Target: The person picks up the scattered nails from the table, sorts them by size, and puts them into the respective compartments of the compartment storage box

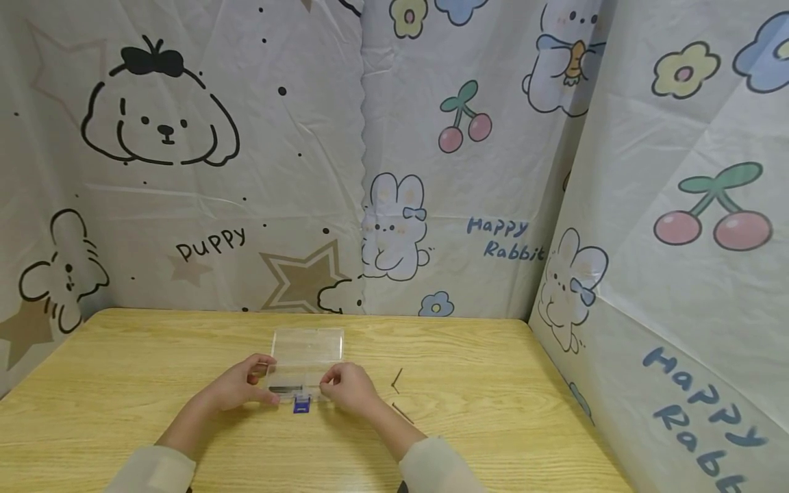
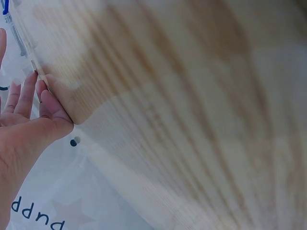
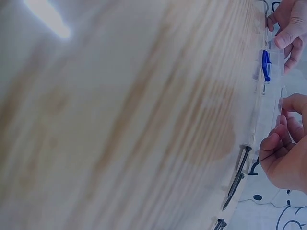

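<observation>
A clear plastic box (image 1: 314, 375) with a blue latch (image 1: 301, 405) stands on the table, its lid (image 1: 307, 345) raised at the back. Dark nails (image 1: 285, 389) lie in its front left part. My left hand (image 1: 239, 385) holds the box by its left side, thumb at the front corner. At the box's right end is my right hand (image 1: 350, 387), thumb and forefinger close together. In the right wrist view a thin clear edge (image 3: 286, 89) shows by the right fingertips (image 3: 288, 102); I cannot tell whether they pinch it.
To the right of the box, a few loose nails (image 1: 397, 381) lie on the wooden table (image 1: 481, 397), with another nail (image 1: 403, 412) beside my right forearm. Printed cloth (image 1: 296, 171) hangs behind the table and along its sides.
</observation>
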Demonstrator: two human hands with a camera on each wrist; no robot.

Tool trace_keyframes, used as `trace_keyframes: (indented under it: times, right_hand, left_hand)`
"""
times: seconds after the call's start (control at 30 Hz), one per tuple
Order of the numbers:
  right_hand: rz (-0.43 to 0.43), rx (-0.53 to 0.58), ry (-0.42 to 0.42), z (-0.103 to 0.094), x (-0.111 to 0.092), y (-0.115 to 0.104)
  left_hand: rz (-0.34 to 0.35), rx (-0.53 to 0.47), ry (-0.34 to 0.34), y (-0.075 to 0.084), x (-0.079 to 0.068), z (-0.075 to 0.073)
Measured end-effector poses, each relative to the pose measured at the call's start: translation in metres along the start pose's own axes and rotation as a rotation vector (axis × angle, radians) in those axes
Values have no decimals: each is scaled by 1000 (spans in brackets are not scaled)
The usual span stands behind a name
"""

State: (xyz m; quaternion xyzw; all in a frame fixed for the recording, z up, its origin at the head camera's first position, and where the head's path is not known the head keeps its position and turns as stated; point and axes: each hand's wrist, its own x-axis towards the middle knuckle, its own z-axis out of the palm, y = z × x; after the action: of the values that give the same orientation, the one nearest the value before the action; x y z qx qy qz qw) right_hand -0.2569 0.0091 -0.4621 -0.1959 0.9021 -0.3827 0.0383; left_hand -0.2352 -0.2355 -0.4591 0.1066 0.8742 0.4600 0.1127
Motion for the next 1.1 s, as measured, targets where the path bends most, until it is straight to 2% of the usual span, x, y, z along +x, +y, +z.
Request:
trace_keyframes:
  times: [0.27, 0.57, 0.87, 1.1]
  right_hand:
    - [35, -4, 6, 2, 0, 0]
    - [19, 21, -4, 0, 0, 0]
    - [1, 28, -9, -19, -3, 2]
    - [3, 10, 22, -34, -7, 17]
  left_hand:
    - [-6, 5, 4, 0, 1, 0]
    - [4, 0, 4, -2, 2, 2]
    - [7, -5, 0, -2, 2, 1]
    - [20, 13, 0, -1, 1, 0]
